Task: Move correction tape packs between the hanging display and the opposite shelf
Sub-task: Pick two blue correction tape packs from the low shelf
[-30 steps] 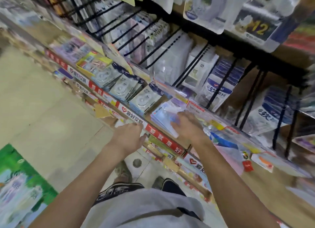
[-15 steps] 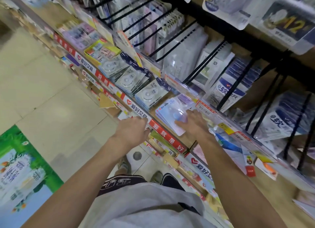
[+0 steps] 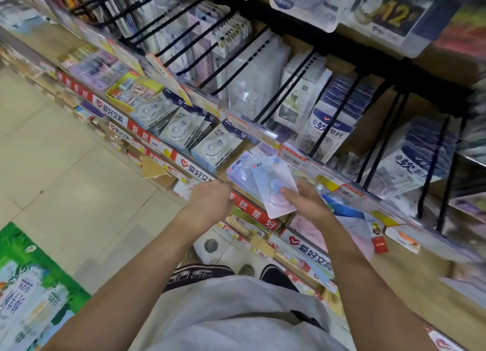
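Observation:
My right hand [image 3: 305, 202] pinches a pale blue correction tape pack [image 3: 273, 186] and holds it tilted just above a stack of like packs [image 3: 240, 174] lying on the shelf. My left hand [image 3: 210, 202] hovers at the shelf's red front strip [image 3: 252, 211], left of the stack, with its fingers curled and nothing visibly in it. More correction tape packs [image 3: 210, 151] with dark headers stand in rows on the shelf to the left. Black hanging hooks [image 3: 339, 114] above carry other carded goods.
The shelf edge carries price labels and a clear guard rail [image 3: 315, 166]. Lower shelves [image 3: 310, 248] hold more stationery. Pale tiled floor [image 3: 65, 172] lies to the left, with a green printed carton [image 3: 29, 285] at the bottom left. My feet stand below the shelf.
My right hand lay flat on the stack before; now it has lifted one pack off it and tilted it toward me. My left hand stayed at the shelf front.

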Demonstrator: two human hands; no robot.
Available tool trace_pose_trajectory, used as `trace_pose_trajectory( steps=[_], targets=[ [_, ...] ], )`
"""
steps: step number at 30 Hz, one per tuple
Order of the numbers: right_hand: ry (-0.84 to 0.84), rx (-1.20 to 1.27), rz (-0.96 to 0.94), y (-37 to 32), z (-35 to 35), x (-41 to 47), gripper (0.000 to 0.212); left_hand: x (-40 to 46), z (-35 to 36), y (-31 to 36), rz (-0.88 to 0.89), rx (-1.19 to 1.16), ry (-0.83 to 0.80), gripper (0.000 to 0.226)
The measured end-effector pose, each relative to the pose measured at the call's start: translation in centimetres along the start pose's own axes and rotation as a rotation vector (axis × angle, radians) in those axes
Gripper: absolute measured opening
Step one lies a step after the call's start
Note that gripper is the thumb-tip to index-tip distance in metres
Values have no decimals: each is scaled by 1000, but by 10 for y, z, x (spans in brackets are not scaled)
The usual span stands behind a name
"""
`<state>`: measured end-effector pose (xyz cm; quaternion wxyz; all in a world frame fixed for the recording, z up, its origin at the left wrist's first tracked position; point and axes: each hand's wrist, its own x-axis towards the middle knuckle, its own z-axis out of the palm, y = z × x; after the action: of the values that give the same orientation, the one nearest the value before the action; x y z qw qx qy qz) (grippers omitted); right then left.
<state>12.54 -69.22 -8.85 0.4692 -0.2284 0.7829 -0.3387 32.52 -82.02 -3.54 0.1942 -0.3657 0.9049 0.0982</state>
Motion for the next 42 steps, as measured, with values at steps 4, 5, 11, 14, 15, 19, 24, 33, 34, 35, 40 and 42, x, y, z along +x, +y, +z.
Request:
trace_pose_trajectory(
  steps=[4,5,11,14,15,19,24,33,34,35,40,42],
  targets=[
    [49,94,-61,23,-9,-18,27,37,10,2,-94,-169,-98,33],
    [59,114,-58,29,-9,-22,32,45,13,2,-128,-249,-109,33],
    [109,181,-95,49,-6,-50,43,72,40,13,-277,-658,-67,56],
    [135,213,-107,59,-4,-58,33,81,57,18,-366,-735,-15,82],
    [142,214,-96,61,-3,-61,26,82,58,21,-399,-790,-7,81],
    [196,234,-89,66,3,-66,35,81,58,32,-469,-920,-55,91],
    [220,256,-63,72,12,-69,32,84,65,47,-588,-1146,-30,131],
    [267,309,5,74,18,-79,28,89,66,67,-647,-1419,-136,78],
    [272,319,6,74,19,-80,28,91,67,67,-655,-1428,-153,74],
    [275,326,7,74,19,-80,29,93,67,66,-657,-1435,-141,70],
    [279,331,7,75,19,-84,35,108,96,55,-638,-1442,-63,107],
    [273,337,10,75,18,-87,33,100,96,55,-600,-1425,-11,102]
  ],
)
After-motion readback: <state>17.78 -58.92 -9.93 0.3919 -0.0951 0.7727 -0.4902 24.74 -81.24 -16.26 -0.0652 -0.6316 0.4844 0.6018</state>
